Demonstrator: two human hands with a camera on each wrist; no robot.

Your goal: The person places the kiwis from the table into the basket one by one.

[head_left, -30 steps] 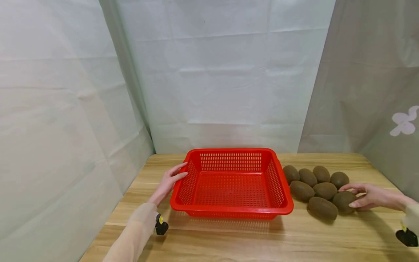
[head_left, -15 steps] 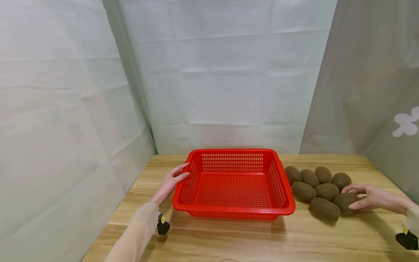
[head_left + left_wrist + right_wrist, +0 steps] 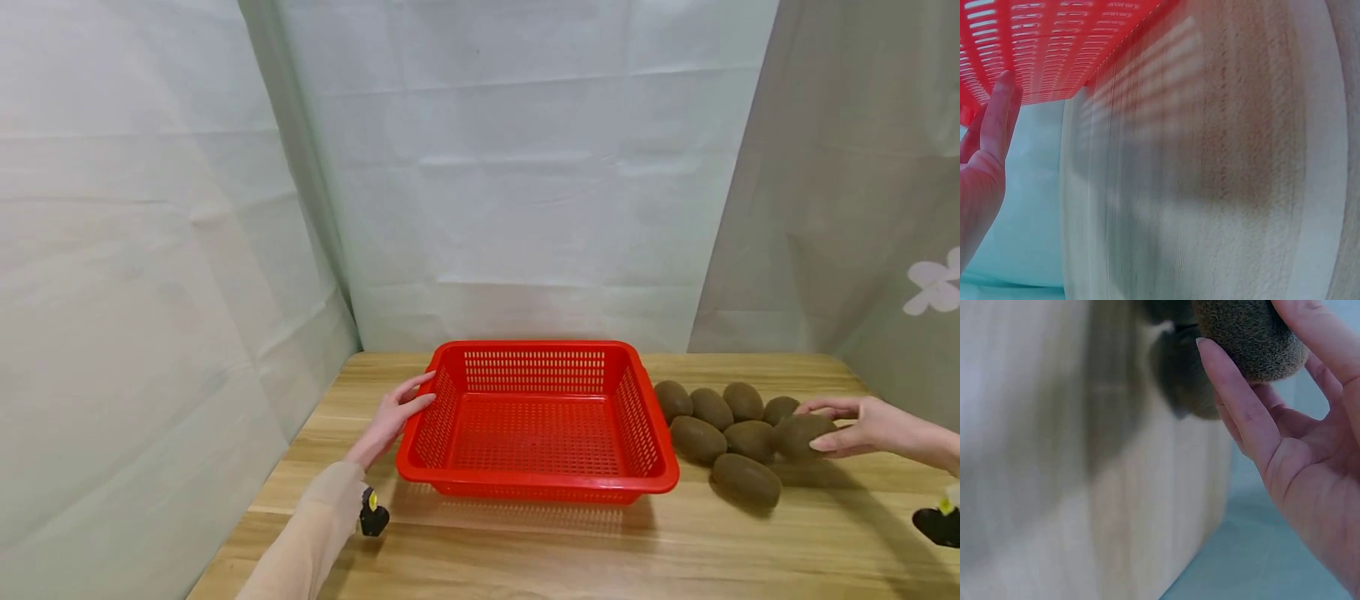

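My left hand [image 3: 392, 419] is resting straight-fingered against the red basket [image 3: 537, 492] | my right hand [image 3: 862, 425] is gripping a kiwi [image 3: 801, 434] | right wrist view is showing fingers [image 3: 1235, 406] curling round it.

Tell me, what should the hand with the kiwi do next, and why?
Probably carry it leftward over the basket's rim. The right hand grips one kiwi, lifted above the other kiwis. The red basket has nothing in it, and the left hand rests against its side, likely steadying it.
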